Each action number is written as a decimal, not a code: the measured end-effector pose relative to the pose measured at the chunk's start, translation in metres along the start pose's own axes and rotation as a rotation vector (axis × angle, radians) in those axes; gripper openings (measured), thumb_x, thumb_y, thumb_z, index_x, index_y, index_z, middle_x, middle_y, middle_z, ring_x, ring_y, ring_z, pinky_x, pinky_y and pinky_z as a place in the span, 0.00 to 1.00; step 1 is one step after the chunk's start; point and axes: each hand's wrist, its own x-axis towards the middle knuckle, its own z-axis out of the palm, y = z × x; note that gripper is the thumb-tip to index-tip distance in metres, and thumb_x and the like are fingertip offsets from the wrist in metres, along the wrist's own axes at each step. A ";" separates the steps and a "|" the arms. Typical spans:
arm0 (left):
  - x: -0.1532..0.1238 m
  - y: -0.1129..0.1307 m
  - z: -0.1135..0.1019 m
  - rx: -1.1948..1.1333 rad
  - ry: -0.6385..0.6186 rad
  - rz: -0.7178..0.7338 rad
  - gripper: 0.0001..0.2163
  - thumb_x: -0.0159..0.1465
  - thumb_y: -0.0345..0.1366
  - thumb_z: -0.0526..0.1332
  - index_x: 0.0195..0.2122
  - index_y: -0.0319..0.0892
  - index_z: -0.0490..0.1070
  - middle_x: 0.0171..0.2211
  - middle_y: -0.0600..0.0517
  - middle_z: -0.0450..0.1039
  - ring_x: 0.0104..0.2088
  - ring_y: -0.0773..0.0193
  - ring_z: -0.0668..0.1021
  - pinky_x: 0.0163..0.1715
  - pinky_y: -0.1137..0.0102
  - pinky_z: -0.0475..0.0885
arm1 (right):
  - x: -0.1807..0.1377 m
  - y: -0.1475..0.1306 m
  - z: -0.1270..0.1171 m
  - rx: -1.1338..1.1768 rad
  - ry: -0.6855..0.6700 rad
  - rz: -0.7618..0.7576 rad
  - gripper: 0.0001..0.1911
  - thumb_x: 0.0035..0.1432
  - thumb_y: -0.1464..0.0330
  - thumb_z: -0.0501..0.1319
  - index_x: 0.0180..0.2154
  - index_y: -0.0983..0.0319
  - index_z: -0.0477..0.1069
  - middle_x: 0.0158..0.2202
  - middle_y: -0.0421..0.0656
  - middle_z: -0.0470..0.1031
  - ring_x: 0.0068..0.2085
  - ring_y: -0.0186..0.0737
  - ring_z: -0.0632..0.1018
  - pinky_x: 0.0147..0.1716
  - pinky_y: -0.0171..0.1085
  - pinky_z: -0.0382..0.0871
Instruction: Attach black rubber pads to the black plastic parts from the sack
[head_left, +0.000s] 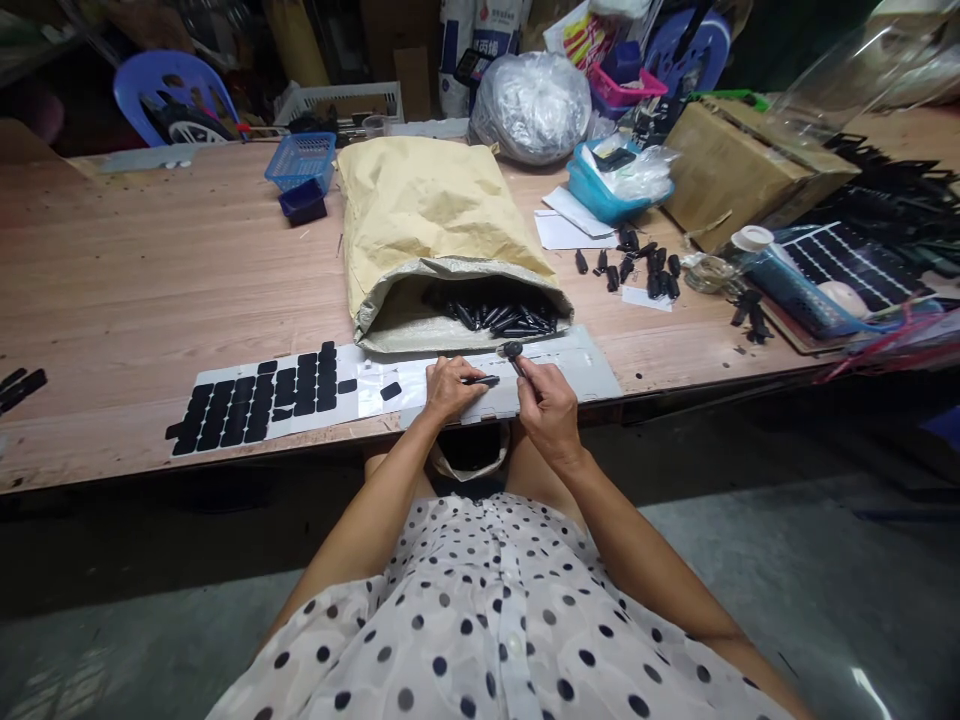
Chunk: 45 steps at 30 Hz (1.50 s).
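My left hand rests at the table's front edge, its fingers closed on a slim black piece that lies over grey board. Close by on the right, my right hand grips a thin black tool with a rounded head, tilted up and apart from the piece. Its exact kind is unclear. Behind both hands, a yellow paper sack lies with its mouth towards me, and many glossy black pieces show inside. Left of my hands, black rounded pads cover a white sheet.
Loose black parts lie to the right, near a cardboard box and a turquoise basket. Blue baskets stand behind left. Below the table edge, an open bag sits between my knees.
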 end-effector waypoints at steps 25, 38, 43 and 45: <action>-0.117 -0.043 0.059 0.078 -0.092 0.180 0.12 0.65 0.30 0.59 0.46 0.48 0.81 0.41 0.48 0.76 0.41 0.58 0.82 0.45 0.65 0.81 | 0.056 0.118 -0.025 -0.686 0.135 0.612 0.22 0.62 0.74 0.55 0.53 0.60 0.80 0.42 0.53 0.71 0.44 0.50 0.70 0.38 0.42 0.60; -0.065 -0.010 0.022 -0.079 -0.096 0.156 0.10 0.64 0.34 0.62 0.42 0.47 0.83 0.38 0.49 0.82 0.40 0.59 0.82 0.45 0.65 0.79 | 0.050 0.118 -0.022 -0.710 0.089 0.561 0.22 0.65 0.72 0.53 0.54 0.61 0.79 0.43 0.54 0.70 0.44 0.52 0.70 0.36 0.42 0.57; 0.057 -0.019 -0.047 0.029 0.276 -0.135 0.13 0.65 0.32 0.59 0.46 0.41 0.82 0.42 0.44 0.83 0.42 0.56 0.82 0.48 0.63 0.77 | 0.048 0.119 -0.019 -0.702 0.109 0.536 0.21 0.62 0.73 0.55 0.53 0.61 0.79 0.42 0.54 0.69 0.42 0.51 0.69 0.36 0.42 0.58; 0.095 -0.030 -0.065 0.143 0.313 -0.306 0.14 0.65 0.34 0.59 0.46 0.37 0.81 0.42 0.38 0.83 0.46 0.50 0.82 0.48 0.62 0.75 | 0.047 0.118 -0.018 -0.699 0.123 0.519 0.21 0.62 0.73 0.55 0.53 0.61 0.79 0.42 0.54 0.69 0.43 0.51 0.69 0.36 0.42 0.58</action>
